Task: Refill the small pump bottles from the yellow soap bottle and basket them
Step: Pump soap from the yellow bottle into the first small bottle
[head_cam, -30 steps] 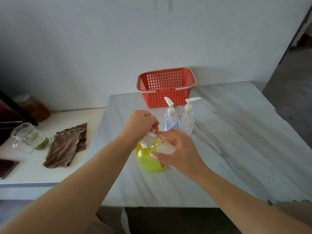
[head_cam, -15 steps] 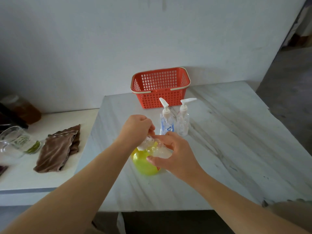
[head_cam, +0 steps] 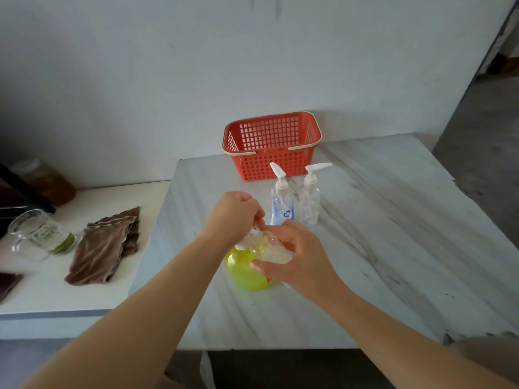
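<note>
With a small clear bottle [head_cam: 271, 249] gripped in the right hand [head_cam: 303, 259] over the yellow soap bottle [head_cam: 244, 272] and what seems its pump cap pinched by the left hand [head_cam: 234, 216], soap could be spilled on the table [head_cam: 393, 248] if tilted.

The left hand [head_cam: 234, 213] and right hand [head_cam: 299, 258] cover the top of the yellow soap bottle [head_cam: 244, 272] and most of a small clear bottle [head_cam: 271, 249] between them, so how the fingers [head_cam: 259, 266] grip cannot be told. At the left edge a dark flat thing [head_cam: 8, 283] is cut off, and the amber jar [head_cam: 49, 182] beside it is blurred.
</note>
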Motion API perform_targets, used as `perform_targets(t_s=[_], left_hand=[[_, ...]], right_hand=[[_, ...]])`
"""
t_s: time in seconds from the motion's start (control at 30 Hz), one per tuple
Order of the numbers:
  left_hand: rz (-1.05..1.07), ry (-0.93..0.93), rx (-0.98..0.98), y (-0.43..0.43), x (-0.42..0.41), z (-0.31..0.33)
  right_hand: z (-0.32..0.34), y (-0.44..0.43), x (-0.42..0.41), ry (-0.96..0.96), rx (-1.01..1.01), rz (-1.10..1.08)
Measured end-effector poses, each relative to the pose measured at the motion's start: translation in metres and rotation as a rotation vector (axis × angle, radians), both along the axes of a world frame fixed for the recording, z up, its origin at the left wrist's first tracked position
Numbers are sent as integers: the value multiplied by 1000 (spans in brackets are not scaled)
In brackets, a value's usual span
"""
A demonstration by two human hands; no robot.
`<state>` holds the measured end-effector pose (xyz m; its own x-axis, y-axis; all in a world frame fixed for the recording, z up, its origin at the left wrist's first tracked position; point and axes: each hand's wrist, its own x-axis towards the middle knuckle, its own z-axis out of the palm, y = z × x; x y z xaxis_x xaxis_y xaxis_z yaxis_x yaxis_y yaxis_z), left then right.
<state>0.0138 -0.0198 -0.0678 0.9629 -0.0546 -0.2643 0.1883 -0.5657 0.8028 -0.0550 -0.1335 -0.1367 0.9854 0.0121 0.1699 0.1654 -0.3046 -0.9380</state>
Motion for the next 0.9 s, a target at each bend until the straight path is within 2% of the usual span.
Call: perform_targets(t_s=[0.4, 0.6, 0.9], left_hand=[[-4, -32, -6, 2, 4, 7], [12, 29, -18, 1, 1, 2], [40, 20, -11, 1, 1, 2]], right_hand=[[11, 0, 0, -17, -5, 10], [6, 0, -2, -2, -18, 6], [7, 0, -3, 17, -15, 11]])
